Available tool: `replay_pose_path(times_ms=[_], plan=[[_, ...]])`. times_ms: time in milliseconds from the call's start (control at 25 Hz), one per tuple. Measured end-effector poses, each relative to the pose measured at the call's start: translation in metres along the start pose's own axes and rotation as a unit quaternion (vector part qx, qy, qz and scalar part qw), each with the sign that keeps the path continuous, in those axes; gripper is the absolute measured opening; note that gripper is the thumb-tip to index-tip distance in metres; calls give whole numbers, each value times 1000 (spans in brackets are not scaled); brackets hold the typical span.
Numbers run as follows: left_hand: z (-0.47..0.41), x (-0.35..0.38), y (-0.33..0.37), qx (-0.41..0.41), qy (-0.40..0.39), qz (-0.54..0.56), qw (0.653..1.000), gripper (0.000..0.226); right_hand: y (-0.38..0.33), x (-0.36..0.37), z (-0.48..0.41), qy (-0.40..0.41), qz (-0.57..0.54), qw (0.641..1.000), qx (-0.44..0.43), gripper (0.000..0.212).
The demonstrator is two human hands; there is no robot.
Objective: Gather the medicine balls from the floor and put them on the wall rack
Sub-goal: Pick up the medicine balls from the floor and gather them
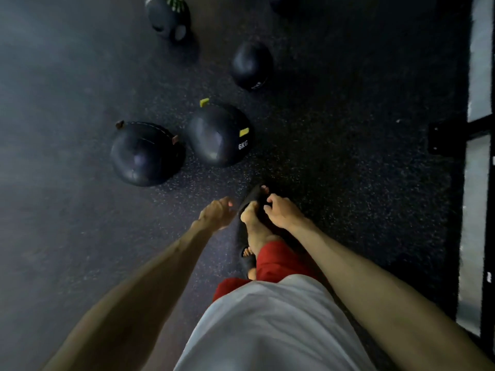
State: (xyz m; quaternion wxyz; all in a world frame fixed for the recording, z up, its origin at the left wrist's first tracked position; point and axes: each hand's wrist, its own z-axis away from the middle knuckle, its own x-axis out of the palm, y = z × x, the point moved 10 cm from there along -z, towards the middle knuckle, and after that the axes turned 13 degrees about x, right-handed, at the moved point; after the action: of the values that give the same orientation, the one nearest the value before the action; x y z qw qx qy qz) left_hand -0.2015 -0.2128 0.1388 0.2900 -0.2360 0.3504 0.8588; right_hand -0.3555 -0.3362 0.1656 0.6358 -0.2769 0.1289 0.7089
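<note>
Our left hand [217, 213] and right hand [281, 213] hang low in front of us, fingers loosely curled, holding nothing. Just ahead of the left hand, the ball marked 6KG [218, 135] sits on the floor [348, 135], with a second ball [146, 153] close beside it. A third ball [251, 65] lies farther out. We judge we are approaching a pick-up. Next, we bend and wrap both hands around the nearest ball.

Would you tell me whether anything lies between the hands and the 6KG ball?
Nothing visible does: only bare floor lies between the left hand, the right hand and the 6KG ball. Another ball sits to its left, off that path.
</note>
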Motion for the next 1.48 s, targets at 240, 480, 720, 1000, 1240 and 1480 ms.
replay_pose_path(times_ms=[240,480,720,1000,1240,1480], plan=[[-37,-85,-63,-53,-7,4,999,34,-108,-35,-65,-8,15,1000,-26,35],[-87,-168,-97,-37,9,22,999,31,-179,-50,-111,-29,33,999,-23,35],[-148,-199,-141,-43,-50,-1,998,37,-215,-44,-152,-40,-3,999,27,32],[-255,-231,-187,46,-157,-57,985,39,-264,-17,-220,-35,-125,978,161,34],[-374,-227,-248,82,-172,-115,975,41,-297,51,-330,-29,-229,945,230,61],[-471,-188,-292,23,-149,-59,987,72,-304,106,-436,-47,-393,855,336,116]])
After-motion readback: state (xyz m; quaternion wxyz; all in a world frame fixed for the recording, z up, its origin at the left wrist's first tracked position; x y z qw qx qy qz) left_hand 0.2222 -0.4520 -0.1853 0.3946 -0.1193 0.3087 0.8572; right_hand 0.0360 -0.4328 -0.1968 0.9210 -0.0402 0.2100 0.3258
